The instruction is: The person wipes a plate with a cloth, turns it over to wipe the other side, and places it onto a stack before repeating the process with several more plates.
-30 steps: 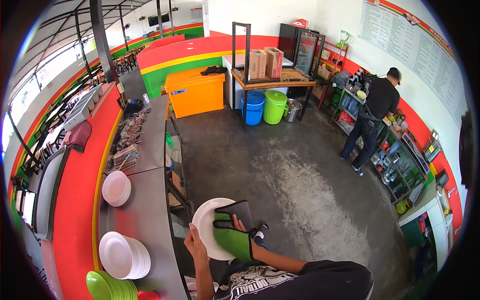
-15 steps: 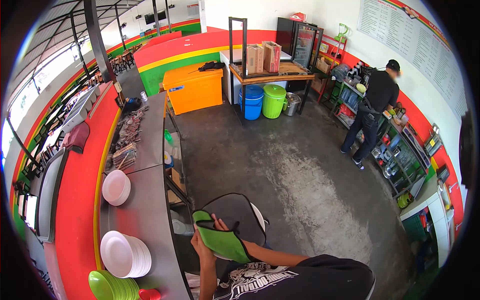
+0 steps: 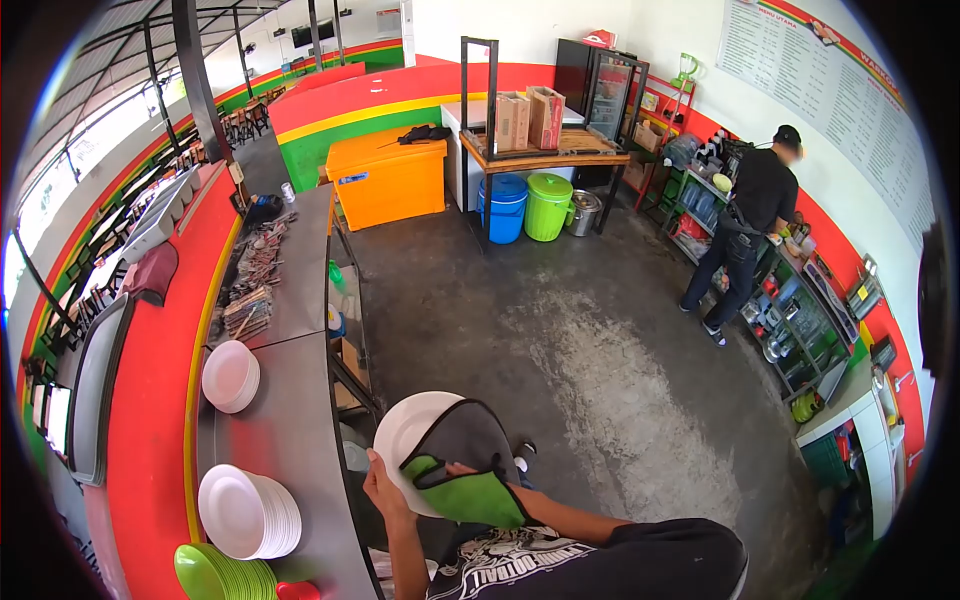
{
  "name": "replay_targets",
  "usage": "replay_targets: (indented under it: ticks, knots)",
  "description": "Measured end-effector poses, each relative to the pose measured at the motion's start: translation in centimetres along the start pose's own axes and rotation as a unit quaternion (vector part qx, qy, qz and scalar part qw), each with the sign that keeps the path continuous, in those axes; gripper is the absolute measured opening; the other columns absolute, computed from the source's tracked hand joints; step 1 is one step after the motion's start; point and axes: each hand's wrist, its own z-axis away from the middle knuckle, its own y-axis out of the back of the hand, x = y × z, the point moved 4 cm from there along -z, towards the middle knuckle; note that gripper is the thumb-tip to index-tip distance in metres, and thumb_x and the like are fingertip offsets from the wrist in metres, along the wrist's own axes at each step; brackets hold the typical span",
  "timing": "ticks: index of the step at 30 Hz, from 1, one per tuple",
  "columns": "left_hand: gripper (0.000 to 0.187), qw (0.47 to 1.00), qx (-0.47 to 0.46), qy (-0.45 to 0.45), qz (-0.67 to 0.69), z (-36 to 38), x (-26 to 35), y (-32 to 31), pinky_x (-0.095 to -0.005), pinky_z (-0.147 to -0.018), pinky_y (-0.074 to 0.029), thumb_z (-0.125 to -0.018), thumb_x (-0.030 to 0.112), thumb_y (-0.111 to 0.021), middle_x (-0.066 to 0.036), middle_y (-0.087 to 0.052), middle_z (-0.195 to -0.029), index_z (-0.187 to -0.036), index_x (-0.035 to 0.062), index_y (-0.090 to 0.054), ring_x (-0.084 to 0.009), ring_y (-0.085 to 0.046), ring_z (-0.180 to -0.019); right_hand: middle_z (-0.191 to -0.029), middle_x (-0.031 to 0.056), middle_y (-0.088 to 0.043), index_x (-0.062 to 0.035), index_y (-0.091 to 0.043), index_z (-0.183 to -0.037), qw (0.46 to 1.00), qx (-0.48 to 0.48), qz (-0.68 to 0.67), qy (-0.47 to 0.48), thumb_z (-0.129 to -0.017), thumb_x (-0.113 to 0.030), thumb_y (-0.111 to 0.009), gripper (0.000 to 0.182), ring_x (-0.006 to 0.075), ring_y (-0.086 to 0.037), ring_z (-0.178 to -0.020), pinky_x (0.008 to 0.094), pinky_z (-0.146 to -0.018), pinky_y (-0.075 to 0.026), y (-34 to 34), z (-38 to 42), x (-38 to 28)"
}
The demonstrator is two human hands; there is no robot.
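A white plate [image 3: 402,428] is tilted in front of me, gripped at its left rim by my left hand [image 3: 388,490]. Over the plate's right side lies a cloth, grey on one face and green on the other [image 3: 475,502]. My right hand [image 3: 462,470] is closed on the cloth, its fingers mostly hidden in the folds. To the left, on the metal counter [image 3: 290,420], stand a large stack of white plates [image 3: 245,512], a smaller white stack [image 3: 231,377] and a stack of green plates [image 3: 222,575]. A red dish [image 3: 297,591] sits beside the green stack.
Bundles of wrapped cutlery [image 3: 255,265] lie farther along the counter. Ahead are an orange chest [image 3: 390,185], a wooden table [image 3: 545,143] with cardboard boxes, and blue and green bins [image 3: 548,210]. A person [image 3: 750,215] in black stands at the shelves [image 3: 795,315] on the right.
The cloth has shifted right and down, uncovering the white plate's left part. My left hand has moved from the cloth to the plate's rim. The person at the shelves barely moves.
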Motion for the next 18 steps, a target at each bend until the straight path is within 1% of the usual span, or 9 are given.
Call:
replay_targets:
  ticks: [2,4,5,6,8,9,12,15,18]
  knots:
    - [0.053,1.000,-0.021,-0.001,0.003,-0.3,0.3,0.1,-0.0278,-0.064,-0.051,-0.102,0.044,-0.052,-0.008,-0.070,-0.088,-0.102,-0.0065,-0.068,-0.0138,-0.064,-0.071,-0.152,0.0205,-0.037,-0.0083,-0.051,-0.139,0.995,0.004,-0.071,-0.065,-0.087,-0.023,-0.061,0.055,0.0430,-0.021,-0.147,0.0546,-0.118,-0.016,1.9,-0.4,0.9]
    - [0.053,1.000,-0.026,-0.002,0.005,-0.4,0.8,-0.1,-0.0285,-0.066,-0.052,-0.102,0.044,-0.051,-0.009,-0.070,-0.089,-0.104,-0.0066,-0.067,-0.0144,-0.065,-0.073,-0.152,0.0202,-0.037,-0.0084,-0.052,-0.138,0.994,0.035,-0.049,-0.092,-0.087,-0.022,-0.062,0.054,0.0425,-0.021,-0.147,0.0550,-0.118,-0.016,3.8,-0.3,1.4]
    - [0.053,1.000,-0.029,-0.003,0.006,-0.4,1.0,-0.2,-0.0289,-0.066,-0.053,-0.102,0.043,-0.051,-0.009,-0.070,-0.090,-0.104,-0.0067,-0.067,-0.0147,-0.066,-0.074,-0.153,0.0207,-0.036,-0.0075,-0.052,-0.137,0.993,0.083,0.058,-0.055,-0.086,-0.022,-0.062,0.054,0.0425,-0.020,-0.147,0.0553,-0.119,-0.016,4.8,0.3,1.2]
    - [0.053,0.999,-0.032,0.004,0.005,-0.5,1.3,-0.3,-0.0291,-0.067,-0.054,-0.102,0.044,-0.051,-0.009,-0.071,-0.090,-0.105,-0.0066,-0.067,-0.0147,-0.066,-0.075,-0.153,0.0213,-0.034,-0.0067,-0.053,-0.136,0.978,0.130,0.165,-0.018,-0.086,-0.022,-0.062,0.053,0.0425,-0.019,-0.147,0.0557,-0.119,-0.016,5.6,0.8,0.9]
    - [0.053,0.999,-0.040,0.018,0.003,-0.6,1.6,-0.3,-0.0295,-0.067,-0.055,-0.102,0.044,-0.051,-0.009,-0.071,-0.092,-0.106,-0.0064,-0.067,-0.0147,-0.067,-0.075,-0.153,0.0228,-0.033,-0.0053,-0.051,-0.136,0.970,0.119,0.212,-0.033,-0.086,-0.022,-0.064,0.055,0.0423,-0.019,-0.147,0.0528,-0.120,-0.017,5.7,1.0,1.7]
    - [0.053,0.999,-0.047,0.021,-0.006,-0.6,1.7,-0.4,-0.0293,-0.066,-0.054,-0.102,0.044,-0.051,-0.009,-0.071,-0.091,-0.106,-0.0063,-0.067,-0.0145,-0.067,-0.075,-0.152,0.0233,-0.034,-0.0047,-0.051,-0.137,0.972,0.131,0.194,-0.020,-0.086,-0.022,-0.064,0.055,0.0416,-0.020,-0.147,0.0514,-0.120,-0.018,6.0,0.6,2.3]
    - [0.053,0.997,-0.064,0.031,-0.029,-0.8,1.9,-0.2,-0.0286,-0.065,-0.054,-0.102,0.044,-0.052,-0.009,-0.071,-0.091,-0.104,-0.0059,-0.068,-0.0140,-0.066,-0.073,-0.149,0.0229,-0.037,-0.0033,-0.051,-0.137,0.975,0.215,0.054,-0.032,-0.086,-0.021,-0.064,0.056,0.0391,-0.024,-0.146,0.0486,-0.120,-0.020,5.4,0.6,3.2]
    - [0.052,0.995,-0.077,0.043,-0.043,-0.9,2.2,0.1,-0.0279,-0.064,-0.054,-0.101,0.044,-0.053,-0.009,-0.071,-0.089,-0.103,-0.0054,-0.068,-0.0135,-0.066,-0.072,-0.149,0.0226,-0.037,-0.0031,-0.051,-0.136,0.966,0.239,-0.043,-0.086,-0.086,-0.021,-0.064,0.055,0.0390,-0.025,-0.145,0.0484,-0.119,-0.021,4.2,1.1,4.1]
    - [0.051,0.994,-0.093,0.050,-0.039,-0.7,2.5,0.4,-0.0276,-0.064,-0.054,-0.101,0.044,-0.054,-0.009,-0.072,-0.089,-0.102,-0.0051,-0.069,-0.0131,-0.067,-0.073,-0.149,0.0223,-0.037,-0.0029,-0.051,-0.136,0.957,0.236,-0.090,-0.143,-0.085,-0.021,-0.064,0.055,0.0389,-0.026,-0.145,0.0482,-0.119,-0.022,3.5,1.6,4.9]
